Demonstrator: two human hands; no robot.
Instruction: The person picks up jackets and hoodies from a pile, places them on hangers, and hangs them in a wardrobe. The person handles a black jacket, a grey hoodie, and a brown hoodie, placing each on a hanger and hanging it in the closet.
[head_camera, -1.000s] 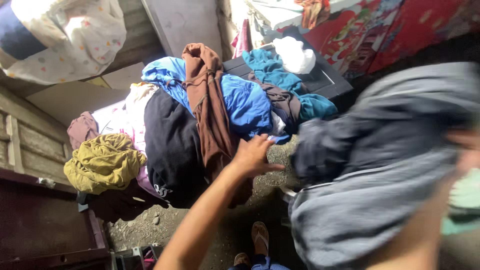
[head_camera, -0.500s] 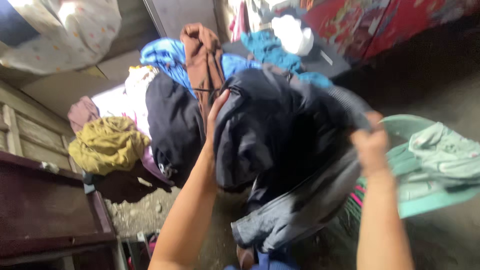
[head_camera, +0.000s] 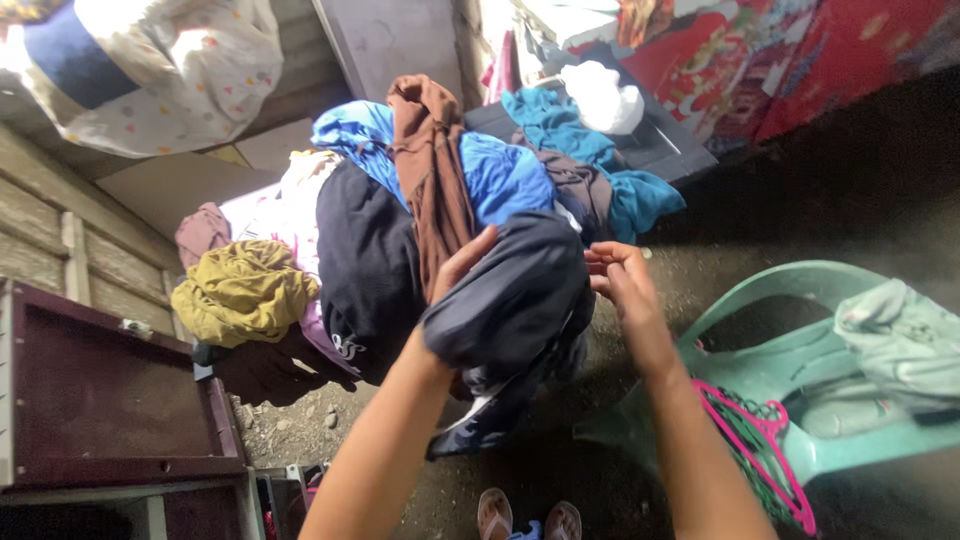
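Far left: a dark red wooden cabinet (head_camera: 110, 400) fills the lower left of the frame, its panel facing up at you.
Left of centre: a mustard-yellow cloth (head_camera: 243, 290) lies bunched at the edge of the heap, with a dull pink piece (head_camera: 200, 232) just above it.
Pile: the clothes heap (head_camera: 420, 200) rises in the upper middle, a brown garment (head_camera: 432, 170) draped over blue ones, apparently tossed there unsorted.
Your left hand (head_camera: 462, 268): fingers up and closed on the dark navy garment (head_camera: 510, 300), which drapes over your wrist and forearm so its weight hangs below.
Garment: centre of the frame, lifted clear of the heap, its tail dangling toward your sandals (head_camera: 528, 520).
Your right hand (head_camera: 622, 280): fingers drawn together, pinching the garment's right edge, likely to find a hem.
Right: a pale green plastic chair (head_camera: 760, 370) carries a light grey-green cloth (head_camera: 900, 345); pink hangers (head_camera: 760, 440) hang on its near edge, within reach.
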